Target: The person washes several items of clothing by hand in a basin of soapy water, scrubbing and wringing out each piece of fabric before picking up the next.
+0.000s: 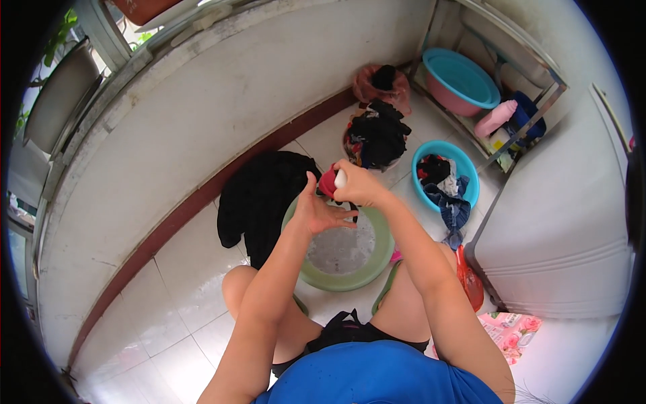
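Observation:
My right hand grips a small rounded white object, possibly a bar of soap, together with a red item whose kind I cannot tell. Just to its left and lower, my left hand is raised with thumb and fingers spread, holding nothing. Both hands are above a pale green basin of cloudy grey water on the floor between my knees. Something dark shows behind my left fingers, partly hidden. Left of the basin, a large black garment lies on the tiles against its rim.
Beyond the basin stand a container piled with dark clothes and a pink plastic bag. A blue basin holds jeans and other clothes. At right are a metal rack, a white appliance and a red bag. A wall runs along the left.

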A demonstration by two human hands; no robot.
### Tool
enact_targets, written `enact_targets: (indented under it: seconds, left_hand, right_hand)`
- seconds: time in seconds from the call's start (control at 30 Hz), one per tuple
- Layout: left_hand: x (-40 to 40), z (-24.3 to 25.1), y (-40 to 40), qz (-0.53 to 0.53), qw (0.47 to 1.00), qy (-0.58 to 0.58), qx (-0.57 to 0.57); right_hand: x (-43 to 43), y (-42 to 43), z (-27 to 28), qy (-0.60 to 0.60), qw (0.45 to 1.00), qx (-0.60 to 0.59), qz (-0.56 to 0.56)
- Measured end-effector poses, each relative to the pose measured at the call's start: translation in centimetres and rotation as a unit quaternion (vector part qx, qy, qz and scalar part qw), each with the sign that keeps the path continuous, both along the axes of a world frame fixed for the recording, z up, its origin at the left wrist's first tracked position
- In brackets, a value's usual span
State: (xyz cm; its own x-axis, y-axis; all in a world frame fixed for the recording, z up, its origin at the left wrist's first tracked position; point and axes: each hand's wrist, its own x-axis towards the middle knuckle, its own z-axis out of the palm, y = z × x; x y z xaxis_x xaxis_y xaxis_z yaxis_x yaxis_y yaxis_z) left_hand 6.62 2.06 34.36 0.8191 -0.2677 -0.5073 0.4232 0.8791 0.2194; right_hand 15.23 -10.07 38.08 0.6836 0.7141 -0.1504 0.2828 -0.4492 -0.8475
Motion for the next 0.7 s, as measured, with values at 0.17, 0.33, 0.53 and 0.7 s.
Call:
enact_targets:
  seconds: [0.17,0.33,0.53,0.7]
  left_hand:
    - [0.8,-0.5,0.1,0.050,0.995,-0.078,0.034]
    - [-0.2,-2.4,0.7,0.117,0.981,-0.153,-0.004]
    - [2.8,-3.5,-3.2,0.088,0.989,-0.117,0.026]
    - [0.4,-4.9,-4.1,0.265,0.899,-0.348,0.020]
  right_hand:
    - [-6.3,0.1,-0.1,-0.287,0.949,-0.065,0.112]
    - [-7.6,1.2,-0.5,-0.257,0.965,0.056,-0.011]
    - [-0.5,1.9,-5.3,-0.187,0.934,0.145,-0.267]
    - [-7.5,3.0,-4.0,-0.458,0.849,0.237,-0.118]
